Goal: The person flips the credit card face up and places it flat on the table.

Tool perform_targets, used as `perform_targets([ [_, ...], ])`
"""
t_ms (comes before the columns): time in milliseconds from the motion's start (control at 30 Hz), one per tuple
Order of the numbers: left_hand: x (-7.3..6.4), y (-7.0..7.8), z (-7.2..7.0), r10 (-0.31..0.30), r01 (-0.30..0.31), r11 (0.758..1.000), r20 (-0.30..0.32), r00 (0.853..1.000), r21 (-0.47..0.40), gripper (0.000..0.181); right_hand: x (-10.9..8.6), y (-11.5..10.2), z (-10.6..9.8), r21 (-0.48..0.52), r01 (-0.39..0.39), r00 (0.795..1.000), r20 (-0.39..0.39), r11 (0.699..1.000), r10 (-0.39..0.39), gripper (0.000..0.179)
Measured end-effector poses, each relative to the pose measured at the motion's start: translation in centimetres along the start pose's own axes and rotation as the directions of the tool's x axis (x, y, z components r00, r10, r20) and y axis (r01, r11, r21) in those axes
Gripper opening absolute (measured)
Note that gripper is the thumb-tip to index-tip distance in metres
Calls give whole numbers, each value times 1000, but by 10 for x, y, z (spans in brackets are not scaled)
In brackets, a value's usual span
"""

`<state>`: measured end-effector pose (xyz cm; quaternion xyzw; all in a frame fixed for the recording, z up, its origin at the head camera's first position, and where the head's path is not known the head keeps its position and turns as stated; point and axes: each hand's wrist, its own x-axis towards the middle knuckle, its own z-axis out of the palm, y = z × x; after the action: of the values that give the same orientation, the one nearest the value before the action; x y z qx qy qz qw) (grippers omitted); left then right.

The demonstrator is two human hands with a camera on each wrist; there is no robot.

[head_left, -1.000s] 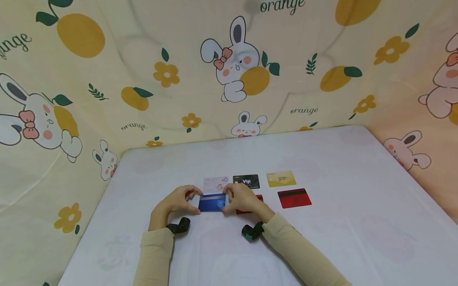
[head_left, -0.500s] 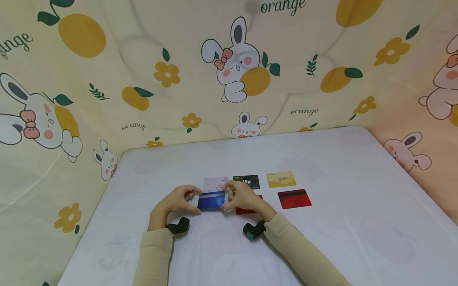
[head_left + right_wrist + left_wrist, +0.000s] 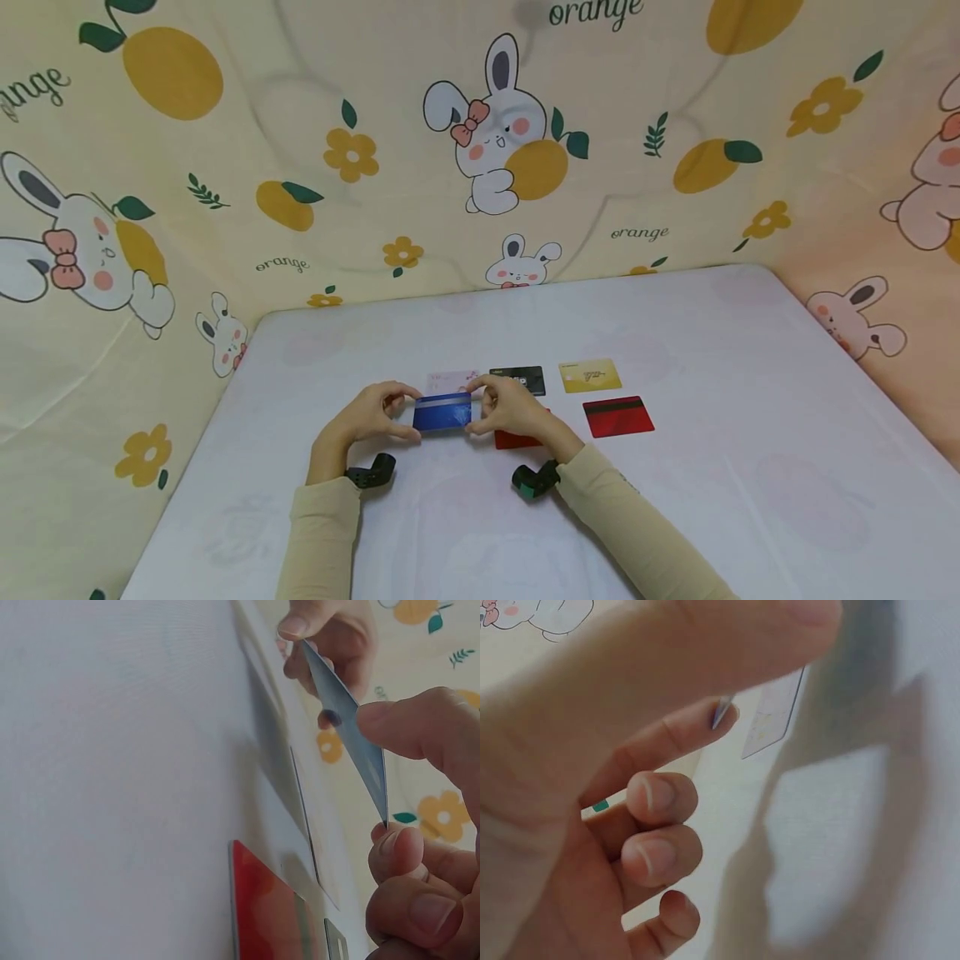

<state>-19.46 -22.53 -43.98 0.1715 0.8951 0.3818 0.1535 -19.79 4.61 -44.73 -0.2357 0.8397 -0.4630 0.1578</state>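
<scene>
A blue card (image 3: pixel 442 413) with a pale stripe along its top is held between both hands, raised off the white table. My left hand (image 3: pixel 371 412) pinches its left edge between thumb and index finger; a sliver of the card's edge (image 3: pixel 721 712) shows at the index fingertip in the left wrist view. On the opposite edge, my right hand (image 3: pixel 510 410) pinches with thumb and index finger. The right wrist view shows the card (image 3: pixel 349 731) tilted above the tabletop. Just behind it lies a pale pink card (image 3: pixel 447 380), partly covered by the blue one.
A black card (image 3: pixel 534 380) and a gold card (image 3: pixel 590 376) lie in the back row. One red card (image 3: pixel 517 440) is partly hidden under my right hand; another red card (image 3: pixel 618 417) with a dark stripe lies farther right. A patterned cloth (image 3: pixel 390 200) hangs behind the table.
The blue card has risen off the table and shifted slightly away from me, pinched by both hands. It now overlaps more of the pink card in the head view.
</scene>
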Motion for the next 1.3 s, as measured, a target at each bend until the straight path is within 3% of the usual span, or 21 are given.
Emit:
perform_targets([
  [167, 0, 0, 0, 6, -6, 1000, -4, 1000, -5, 58, 0, 1, -1, 9, -4, 1000, -1, 1000, 4, 53],
  [433, 2, 0, 1, -12, 12, 1000, -3, 1000, -16, 58, 1, 6, -4, -32, 78, 996, -48, 996, -79, 50],
  [1100, 6, 11, 4, -4, 4, 1000, 35, 999, -21, 60, 1, -1, -6, 120, 205, 971, -151, 971, -186, 46],
  [1300, 6, 14, 5, 29, -29, 999, 27, 999, -23, 60, 1, -4, -5, 129, 218, 965, -175, 967, -195, 45],
])
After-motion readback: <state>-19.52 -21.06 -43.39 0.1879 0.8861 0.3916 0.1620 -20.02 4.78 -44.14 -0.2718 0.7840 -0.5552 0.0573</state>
